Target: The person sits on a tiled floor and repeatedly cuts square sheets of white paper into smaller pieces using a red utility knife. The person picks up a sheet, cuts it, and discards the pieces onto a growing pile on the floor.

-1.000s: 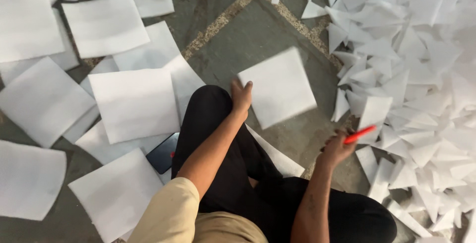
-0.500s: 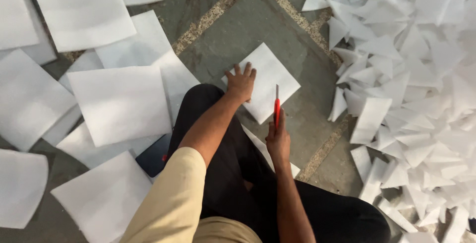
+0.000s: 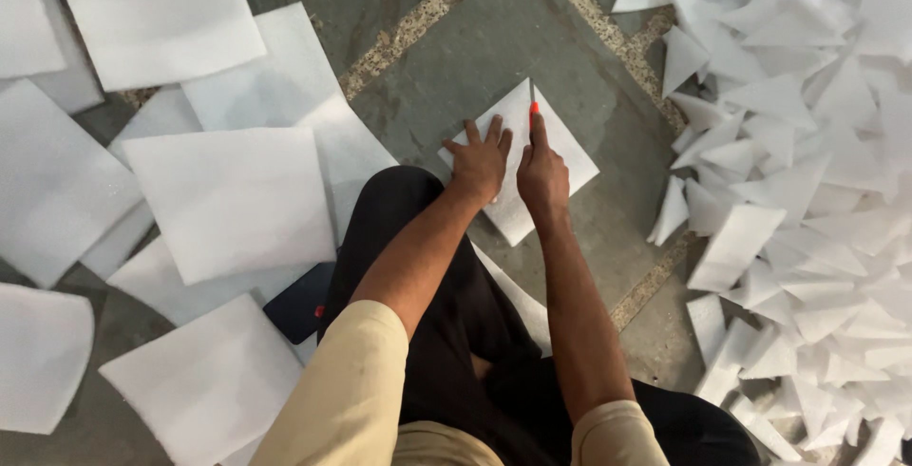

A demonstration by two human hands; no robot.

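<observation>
A white square foam sheet [image 3: 568,151] lies on the stone floor in front of my knees. My left hand [image 3: 478,161] presses flat on its left half, fingers spread. My right hand [image 3: 542,171] grips a red-handled cutter [image 3: 533,107], whose blade tip rests near the sheet's far corner. The two hands are side by side, almost touching.
Several uncut white square sheets [image 3: 233,200] lie spread on the floor to the left. A big heap of white cut triangles [image 3: 807,162] fills the right side. A dark phone-like object [image 3: 302,303] sits beside my left leg. My black trousers [image 3: 446,333] cover the lower middle.
My right hand has swung in from the right with the cutter and set it on the sheet. My left hand has settled flat on the sheet.
</observation>
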